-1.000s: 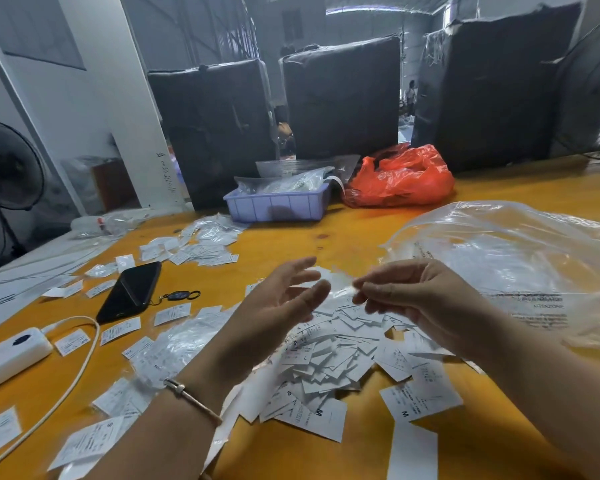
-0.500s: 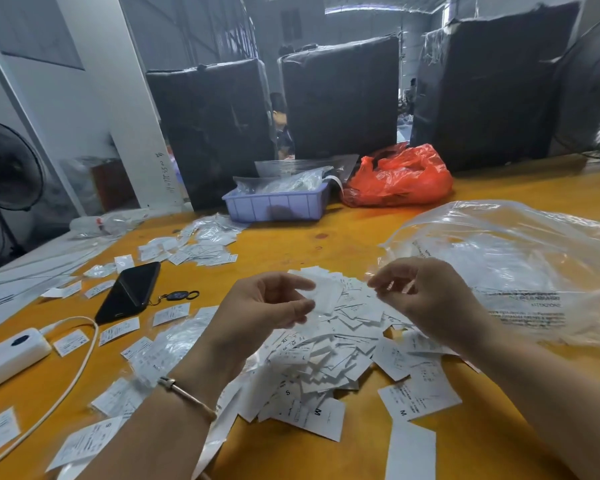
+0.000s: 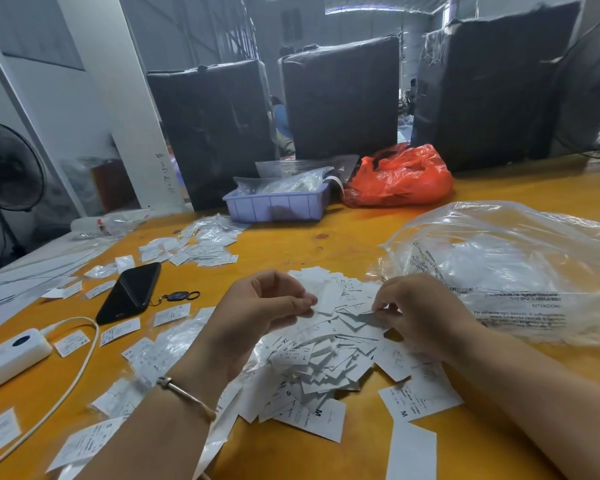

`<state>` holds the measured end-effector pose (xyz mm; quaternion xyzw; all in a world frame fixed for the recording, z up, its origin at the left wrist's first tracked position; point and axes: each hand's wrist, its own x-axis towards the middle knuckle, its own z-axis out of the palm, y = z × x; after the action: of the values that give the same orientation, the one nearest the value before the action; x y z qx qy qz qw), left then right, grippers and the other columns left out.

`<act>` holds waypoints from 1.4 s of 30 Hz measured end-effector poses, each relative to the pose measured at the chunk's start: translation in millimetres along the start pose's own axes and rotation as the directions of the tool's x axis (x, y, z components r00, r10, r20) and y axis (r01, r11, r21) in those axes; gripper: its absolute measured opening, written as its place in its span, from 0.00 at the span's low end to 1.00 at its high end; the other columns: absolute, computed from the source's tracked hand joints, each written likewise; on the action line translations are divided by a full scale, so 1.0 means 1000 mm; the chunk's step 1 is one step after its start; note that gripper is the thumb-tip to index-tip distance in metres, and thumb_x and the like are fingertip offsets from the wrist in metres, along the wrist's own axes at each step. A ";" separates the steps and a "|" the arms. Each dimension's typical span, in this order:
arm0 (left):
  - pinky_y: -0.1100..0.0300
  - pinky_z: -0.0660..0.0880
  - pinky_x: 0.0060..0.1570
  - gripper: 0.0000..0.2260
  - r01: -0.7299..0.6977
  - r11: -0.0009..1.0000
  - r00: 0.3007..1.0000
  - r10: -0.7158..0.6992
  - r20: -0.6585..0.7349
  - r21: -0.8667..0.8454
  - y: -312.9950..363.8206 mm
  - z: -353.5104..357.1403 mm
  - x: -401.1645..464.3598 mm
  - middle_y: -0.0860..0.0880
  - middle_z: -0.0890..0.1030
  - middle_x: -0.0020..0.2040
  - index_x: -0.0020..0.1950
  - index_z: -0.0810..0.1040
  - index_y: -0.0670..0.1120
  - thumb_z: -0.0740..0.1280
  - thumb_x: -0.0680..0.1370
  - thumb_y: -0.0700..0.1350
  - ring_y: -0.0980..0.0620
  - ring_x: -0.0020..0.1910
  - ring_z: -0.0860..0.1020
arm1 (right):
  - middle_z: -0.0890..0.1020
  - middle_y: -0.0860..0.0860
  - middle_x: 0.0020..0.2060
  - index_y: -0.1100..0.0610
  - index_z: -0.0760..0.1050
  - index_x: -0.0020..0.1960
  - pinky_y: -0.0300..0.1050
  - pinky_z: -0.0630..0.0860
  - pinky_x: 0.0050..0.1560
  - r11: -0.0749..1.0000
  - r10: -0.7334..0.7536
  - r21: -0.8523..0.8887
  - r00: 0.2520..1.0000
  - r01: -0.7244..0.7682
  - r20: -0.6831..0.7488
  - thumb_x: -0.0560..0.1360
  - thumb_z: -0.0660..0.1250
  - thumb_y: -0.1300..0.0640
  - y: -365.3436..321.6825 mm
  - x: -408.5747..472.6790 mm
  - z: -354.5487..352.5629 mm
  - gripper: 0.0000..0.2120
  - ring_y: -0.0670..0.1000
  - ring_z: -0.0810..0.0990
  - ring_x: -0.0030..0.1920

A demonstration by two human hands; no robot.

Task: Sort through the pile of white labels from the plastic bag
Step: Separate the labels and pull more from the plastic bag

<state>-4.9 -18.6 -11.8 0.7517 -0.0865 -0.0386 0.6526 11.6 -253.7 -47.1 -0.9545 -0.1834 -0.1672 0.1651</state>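
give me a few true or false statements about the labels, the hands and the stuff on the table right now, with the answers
1. The left hand pinches white labels above the pile of labels. True.
2. The black phone lies to the right of the pile. False: it lies to the left of it, near the white power strip.
3. The clear plastic bag lies on the table beside the right hand. True.
4. The orange bag sits inside the purple tray. False: it sits on the table, to the right of the tray.
5. The left wrist is bare. False: it wears a thin bracelet.
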 end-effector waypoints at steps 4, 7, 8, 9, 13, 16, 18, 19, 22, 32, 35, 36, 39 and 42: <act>0.59 0.81 0.42 0.15 0.034 0.997 0.999 -0.032 0.028 -0.073 0.000 0.001 -0.001 0.43 0.84 0.39 0.48 0.80 0.39 0.75 0.63 0.29 0.45 0.42 0.83 | 0.84 0.48 0.39 0.56 0.84 0.41 0.46 0.78 0.43 0.983 -0.029 0.177 0.989 0.055 -0.144 0.70 0.75 0.57 0.000 -0.002 -0.006 0.02 0.48 0.81 0.39; 0.57 0.82 0.45 0.11 0.041 0.999 0.996 -0.040 0.082 -0.011 -0.003 0.001 -0.002 0.42 0.82 0.38 0.49 0.84 0.39 0.75 0.67 0.31 0.44 0.42 0.83 | 0.83 0.49 0.34 0.55 0.83 0.38 0.47 0.79 0.39 0.888 0.053 0.459 0.985 0.028 -0.164 0.67 0.76 0.53 -0.005 -0.003 -0.014 0.06 0.49 0.81 0.36; 0.57 0.82 0.45 0.08 0.045 0.999 0.995 -0.046 0.089 0.019 -0.004 0.001 -0.002 0.41 0.84 0.40 0.47 0.85 0.39 0.74 0.70 0.33 0.44 0.42 0.84 | 0.84 0.49 0.34 0.55 0.82 0.37 0.44 0.79 0.38 0.820 0.103 0.573 0.985 -0.006 -0.137 0.67 0.75 0.51 -0.007 -0.003 -0.018 0.07 0.49 0.81 0.36; 0.58 0.82 0.45 0.05 0.047 0.998 0.994 -0.052 0.091 0.052 -0.004 0.001 -0.002 0.41 0.85 0.41 0.46 0.85 0.40 0.74 0.71 0.36 0.45 0.43 0.85 | 0.84 0.50 0.34 0.56 0.81 0.37 0.42 0.78 0.37 0.722 0.154 0.691 0.984 -0.047 -0.094 0.66 0.74 0.49 -0.009 -0.003 -0.022 0.09 0.49 0.82 0.36; 0.64 0.76 0.36 0.04 0.030 0.985 0.994 -0.048 0.098 0.169 -0.002 0.000 -0.002 0.46 0.84 0.38 0.43 0.86 0.45 0.74 0.72 0.44 0.55 0.35 0.79 | 0.82 0.56 0.32 0.62 0.73 0.44 0.39 0.73 0.27 0.312 0.213 0.939 0.974 -0.143 0.077 0.69 0.69 0.51 -0.012 -0.003 -0.029 0.14 0.53 0.79 0.29; 0.66 0.69 0.32 0.09 0.030 0.995 0.993 -0.041 0.109 0.098 0.002 -0.002 -0.004 0.46 0.84 0.38 0.43 0.86 0.45 0.76 0.66 0.48 0.56 0.30 0.74 | 0.82 0.58 0.31 0.63 0.71 0.46 0.38 0.72 0.25 0.170 0.202 0.974 0.973 -0.148 0.113 0.69 0.68 0.56 -0.015 -0.003 -0.031 0.12 0.53 0.78 0.26; 0.65 0.70 0.32 0.08 0.044 0.999 0.992 -0.047 0.118 0.028 0.004 -0.003 -0.004 0.45 0.84 0.40 0.42 0.85 0.45 0.76 0.66 0.46 0.55 0.32 0.76 | 0.83 0.58 0.34 0.63 0.71 0.47 0.38 0.75 0.28 0.130 0.179 0.981 0.977 -0.144 0.120 0.68 0.70 0.60 -0.016 -0.003 -0.032 0.12 0.54 0.80 0.29; 0.64 0.72 0.34 0.07 0.058 0.998 0.990 -0.057 0.125 -0.004 0.004 -0.004 -0.003 0.44 0.85 0.41 0.43 0.84 0.44 0.76 0.66 0.43 0.54 0.34 0.78 | 0.84 0.59 0.36 0.63 0.72 0.48 0.38 0.76 0.29 0.121 0.170 0.983 0.978 -0.141 0.119 0.67 0.71 0.62 -0.016 -0.002 -0.032 0.12 0.54 0.81 0.31; 0.60 0.80 0.36 0.08 0.117 0.986 0.986 -0.101 0.133 -0.120 0.003 -0.003 -0.001 0.41 0.85 0.42 0.47 0.79 0.40 0.73 0.70 0.32 0.49 0.37 0.82 | 0.84 0.60 0.38 0.63 0.73 0.49 0.38 0.76 0.31 0.157 0.176 0.980 0.980 -0.119 0.091 0.63 0.74 0.63 -0.014 -0.002 -0.032 0.17 0.54 0.81 0.33; 0.56 0.82 0.39 0.14 0.058 0.974 0.995 -0.040 0.087 -0.220 0.001 0.003 -0.003 0.41 0.83 0.40 0.47 0.83 0.37 0.74 0.63 0.33 0.44 0.40 0.84 | 0.85 0.49 0.35 0.52 0.84 0.44 0.35 0.74 0.33 0.681 0.124 0.732 0.986 0.000 -0.115 0.75 0.63 0.70 -0.025 -0.007 -0.025 0.16 0.46 0.81 0.33; 0.56 0.82 0.40 0.10 -0.005 0.979 0.995 0.026 0.100 -0.204 0.000 0.009 -0.005 0.38 0.84 0.42 0.45 0.85 0.39 0.75 0.64 0.37 0.44 0.41 0.85 | 0.84 0.46 0.36 0.50 0.84 0.42 0.31 0.72 0.34 0.650 -0.034 0.760 0.999 -0.004 0.034 0.73 0.68 0.46 -0.041 -0.012 -0.024 0.09 0.42 0.80 0.35; 0.57 0.82 0.41 0.10 -0.032 0.984 0.992 0.052 0.112 -0.175 0.000 0.011 -0.006 0.37 0.84 0.44 0.44 0.85 0.42 0.75 0.64 0.39 0.44 0.42 0.85 | 0.84 0.45 0.36 0.49 0.84 0.41 0.33 0.72 0.34 0.678 -0.061 0.735 0.998 0.021 0.028 0.69 0.67 0.40 -0.044 -0.013 -0.022 0.14 0.42 0.80 0.36; 0.59 0.81 0.41 0.08 -0.090 0.992 0.987 0.101 0.128 -0.084 0.000 0.014 -0.006 0.38 0.85 0.44 0.43 0.85 0.45 0.75 0.65 0.44 0.45 0.43 0.85 | 0.84 0.46 0.34 0.51 0.84 0.40 0.43 0.76 0.36 0.707 -0.077 0.701 0.996 0.092 -0.054 0.67 0.69 0.41 -0.048 -0.013 -0.020 0.14 0.47 0.80 0.35; 0.59 0.81 0.41 0.04 -0.124 0.989 0.981 0.111 0.158 0.075 -0.003 0.010 -0.005 0.42 0.86 0.43 0.45 0.83 0.42 0.75 0.72 0.40 0.46 0.43 0.85 | 0.82 0.46 0.30 0.49 0.82 0.37 0.36 0.72 0.31 0.678 -0.046 0.725 0.992 0.115 -0.114 0.71 0.73 0.57 -0.043 -0.012 -0.019 0.06 0.44 0.78 0.30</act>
<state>-10.9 -27.6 -16.8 0.7671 -0.1822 -0.0542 0.6127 -20.5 -226.8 -24.0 -0.7924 -0.2695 -0.1286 0.5320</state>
